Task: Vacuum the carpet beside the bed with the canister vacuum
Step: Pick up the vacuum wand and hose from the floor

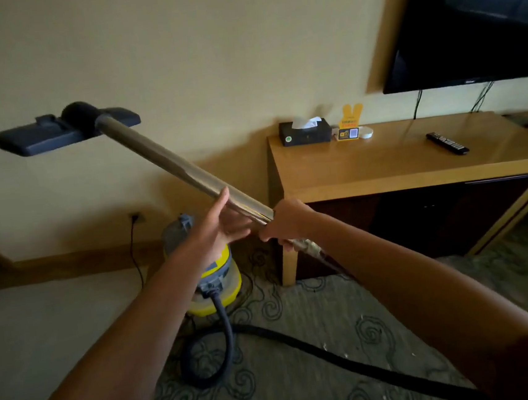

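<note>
A patterned carpet (305, 373) in a dim hotel room lies crossed by a black hose (352, 357). Above it, a person's right hand (282, 222) clamps the lower end of the metal wand (182, 172), while the left hand (218, 225) steadies it with fingers straight. The floor head (62, 129) hangs raised before the wall, the yellow canister vacuum (213, 277) beyond. Vacuuming appears not yet begun; next, the head must come down onto the carpet.

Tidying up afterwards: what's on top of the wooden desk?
On the wooden desk: a tissue box, a yellow sign, a small white dish and a remote. Its far right end is out of frame.
</note>
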Action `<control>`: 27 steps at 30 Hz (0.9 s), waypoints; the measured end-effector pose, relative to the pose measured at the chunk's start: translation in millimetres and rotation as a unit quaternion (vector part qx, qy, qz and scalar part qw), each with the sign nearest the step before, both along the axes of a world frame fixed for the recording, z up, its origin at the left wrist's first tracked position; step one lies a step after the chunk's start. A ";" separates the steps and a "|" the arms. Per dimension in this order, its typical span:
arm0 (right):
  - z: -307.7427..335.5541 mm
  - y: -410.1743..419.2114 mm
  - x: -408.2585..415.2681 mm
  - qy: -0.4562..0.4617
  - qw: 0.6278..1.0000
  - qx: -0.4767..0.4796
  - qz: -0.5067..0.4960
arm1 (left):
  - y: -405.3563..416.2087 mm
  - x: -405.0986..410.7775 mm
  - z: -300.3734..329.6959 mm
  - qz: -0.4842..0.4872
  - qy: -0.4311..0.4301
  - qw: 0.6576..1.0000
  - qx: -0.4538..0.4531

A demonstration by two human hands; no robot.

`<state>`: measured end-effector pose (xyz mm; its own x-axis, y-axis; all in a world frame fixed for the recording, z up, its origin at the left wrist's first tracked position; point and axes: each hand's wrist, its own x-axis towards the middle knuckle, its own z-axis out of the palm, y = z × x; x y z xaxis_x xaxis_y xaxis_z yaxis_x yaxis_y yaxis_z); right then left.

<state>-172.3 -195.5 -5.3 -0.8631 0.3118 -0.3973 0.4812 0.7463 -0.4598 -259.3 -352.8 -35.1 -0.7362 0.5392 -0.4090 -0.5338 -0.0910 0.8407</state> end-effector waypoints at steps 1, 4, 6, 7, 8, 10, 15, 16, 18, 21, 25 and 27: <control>-5.5 -5.1 7.6 -0.005 0.999 -0.033 -0.013 | 6.8 2.9 -1.0 0.035 -0.023 0.998 0.038; -10.6 -10.3 26.0 -0.022 0.993 -0.099 -0.058 | 30.0 11.1 -0.7 0.103 -0.069 0.989 0.078; -2.9 -4.8 35.5 -0.047 0.991 -0.106 -0.070 | 45.5 17.2 -1.5 0.111 -0.099 0.985 0.082; 1.6 0.6 41.3 -0.063 0.990 -0.102 -0.071 | 54.0 21.8 -5.0 0.110 -0.122 0.983 0.086; 6.2 6.0 46.2 -0.079 0.990 -0.093 -0.070 | 61.8 26.5 -8.5 0.107 -0.140 0.981 0.087; 9.0 17.2 60.9 -0.102 0.989 -0.077 -0.077 | 79.0 39.0 -19.1 0.082 -0.156 0.981 0.082; -18.3 26.0 116.1 -0.154 0.976 -0.107 -0.111 | 106.3 80.7 -68.3 0.007 -0.206 0.978 0.027; -30.4 23.3 130.1 -0.163 0.971 -0.123 -0.120 | 108.2 89.6 -78.6 -0.007 -0.215 0.977 0.005; -58.5 11.0 159.0 -0.159 0.962 -0.160 -0.154 | 107.9 107.9 -99.9 -0.043 -0.213 0.975 -0.044; -100.5 -13.8 200.3 -0.097 0.940 -0.204 -0.255 | 107.8 131.8 -123.0 -0.098 -0.188 0.973 -0.095; -133.3 -36.7 240.2 -0.057 0.900 -0.249 -0.352 | 106.7 159.5 -143.8 -0.175 -0.117 0.970 -0.120; -139.5 -42.4 253.7 -0.050 0.872 -0.296 -0.387 | 107.7 170.9 -146.7 -0.203 -0.074 0.967 -0.136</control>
